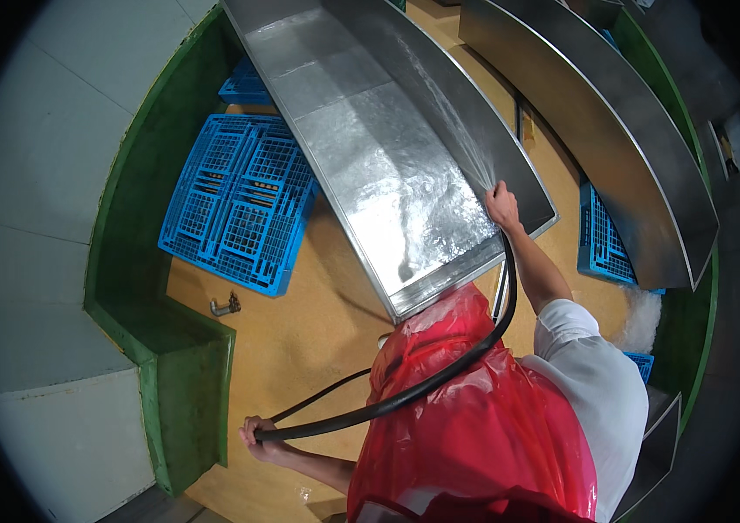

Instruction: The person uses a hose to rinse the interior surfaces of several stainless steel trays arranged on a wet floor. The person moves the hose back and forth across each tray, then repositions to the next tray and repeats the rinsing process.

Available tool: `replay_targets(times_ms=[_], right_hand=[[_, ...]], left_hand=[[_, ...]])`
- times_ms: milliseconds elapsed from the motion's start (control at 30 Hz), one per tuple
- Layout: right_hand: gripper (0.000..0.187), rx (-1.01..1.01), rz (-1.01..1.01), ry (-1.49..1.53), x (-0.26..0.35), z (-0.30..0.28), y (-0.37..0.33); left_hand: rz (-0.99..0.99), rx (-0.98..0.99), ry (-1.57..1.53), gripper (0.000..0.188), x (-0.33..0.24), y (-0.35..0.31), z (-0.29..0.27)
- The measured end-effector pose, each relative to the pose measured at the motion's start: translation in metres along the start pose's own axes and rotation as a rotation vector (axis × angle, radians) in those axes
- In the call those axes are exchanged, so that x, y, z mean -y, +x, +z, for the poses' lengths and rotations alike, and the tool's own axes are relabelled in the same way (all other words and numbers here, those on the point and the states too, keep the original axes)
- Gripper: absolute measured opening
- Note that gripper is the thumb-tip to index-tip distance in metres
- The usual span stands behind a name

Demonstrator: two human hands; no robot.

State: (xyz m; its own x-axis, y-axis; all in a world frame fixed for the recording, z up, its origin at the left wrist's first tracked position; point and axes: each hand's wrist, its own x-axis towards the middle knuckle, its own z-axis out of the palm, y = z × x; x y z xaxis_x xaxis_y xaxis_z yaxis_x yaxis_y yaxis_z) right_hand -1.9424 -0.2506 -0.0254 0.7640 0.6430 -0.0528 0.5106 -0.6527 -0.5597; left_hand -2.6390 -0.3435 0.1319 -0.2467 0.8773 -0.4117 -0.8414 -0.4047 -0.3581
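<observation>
My right hand (501, 207) is closed round the end of a black hose (439, 383) over the right side of a long stainless steel trough (335, 87). A fan of water sprays from it toward the trough's far end, and water glistens on the metal bottom. Low at the left, my left hand (261, 436) grips a lower stretch of the same hose, which arcs across my red plastic apron (474, 410). Past that hand the hose loops back behind the apron.
Blue plastic pallets (239, 200) lie left of the trough beside a green wall (152, 148). A metal pipe elbow (225, 305) sticks up from the tan floor (300, 349). Another steel trough (579, 96) stands at right, with a blue pallet (601, 231) under it.
</observation>
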Motion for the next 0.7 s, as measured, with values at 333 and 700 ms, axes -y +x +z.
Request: replay_targets(times_ms=[333, 700], right_hand=[[0.039, -0.030, 0.484, -0.088, -0.184, -0.060, -0.084], [0.033, 0.021, 0.476, -0.057, -0.200, -0.057, -0.094]], left_hand=[[-0.065, -0.086, 0.140, 0.031, 0.024, 0.025, -0.008], [-0.206, -0.239, 0.166, 0.032, 0.067, 0.056, -0.005]])
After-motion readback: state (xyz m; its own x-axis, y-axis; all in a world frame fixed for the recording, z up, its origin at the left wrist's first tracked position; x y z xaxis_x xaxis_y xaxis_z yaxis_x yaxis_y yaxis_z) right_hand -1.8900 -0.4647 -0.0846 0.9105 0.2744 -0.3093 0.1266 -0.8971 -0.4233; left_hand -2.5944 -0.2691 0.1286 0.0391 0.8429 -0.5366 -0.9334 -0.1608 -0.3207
